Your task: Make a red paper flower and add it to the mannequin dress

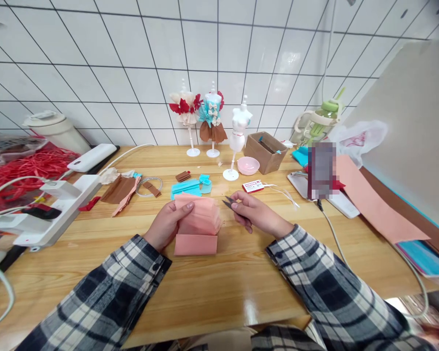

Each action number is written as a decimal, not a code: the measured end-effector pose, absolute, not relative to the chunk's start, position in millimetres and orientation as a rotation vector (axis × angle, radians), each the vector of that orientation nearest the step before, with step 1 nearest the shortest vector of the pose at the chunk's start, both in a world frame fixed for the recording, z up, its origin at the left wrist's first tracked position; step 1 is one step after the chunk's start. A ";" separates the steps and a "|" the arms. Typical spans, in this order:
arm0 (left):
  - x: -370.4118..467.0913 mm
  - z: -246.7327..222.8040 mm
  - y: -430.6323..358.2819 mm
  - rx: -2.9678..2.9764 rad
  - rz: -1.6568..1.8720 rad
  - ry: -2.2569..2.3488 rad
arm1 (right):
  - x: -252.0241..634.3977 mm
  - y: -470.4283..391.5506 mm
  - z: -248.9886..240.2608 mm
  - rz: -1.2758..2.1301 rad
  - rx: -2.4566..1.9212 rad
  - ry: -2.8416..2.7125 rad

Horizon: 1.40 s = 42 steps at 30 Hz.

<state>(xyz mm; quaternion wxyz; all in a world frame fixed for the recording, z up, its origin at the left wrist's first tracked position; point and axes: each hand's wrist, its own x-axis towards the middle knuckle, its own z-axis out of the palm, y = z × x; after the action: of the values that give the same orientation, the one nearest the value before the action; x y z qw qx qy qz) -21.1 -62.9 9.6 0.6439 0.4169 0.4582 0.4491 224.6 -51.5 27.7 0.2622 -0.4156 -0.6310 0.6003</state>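
My left hand [165,225] grips a layered wad of pink crepe paper [195,217], thumb on top and fingers underneath. Its right edge is ragged and fanned out. Below it lies a folded pink paper strip [196,245]. My right hand [254,213] is closed around small dark scissors [227,202]; two pointed blades show slightly apart, just right of the paper, and the handles are hidden in my fingers. Blue crepe paper pieces [186,187] lie just behind the wad. A bare white mini dress form [237,129] stands farther back.
Two dressed mini forms [183,109] [212,117] stand by the tiled wall. Behind my right hand are a pink bowl [248,166], a cardboard box [274,158] and a red-white packet [253,186]. A power strip [64,214] lies left; a phone [321,170] and long pink paper [380,207] are right.
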 end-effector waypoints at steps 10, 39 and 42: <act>-18.1 8.1 -64.0 1.002 0.991 1.060 | 215.1 -58.2 31.0 1.559 -1.087 -1.738; -18.3 12.5 -65.1 1.337 0.868 1.132 | 221.4 -59.2 29.7 1.483 -1.033 -1.832; -17.8 13.8 -64.8 1.373 0.835 1.130 | 220.8 -59.5 29.0 1.551 -1.001 -1.761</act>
<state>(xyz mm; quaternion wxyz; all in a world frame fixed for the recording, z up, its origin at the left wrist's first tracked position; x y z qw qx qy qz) -17.8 -64.8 13.8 0.5551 0.5815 0.4784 0.3534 220.8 -59.5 29.0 0.2907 -0.3753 -0.6605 0.5817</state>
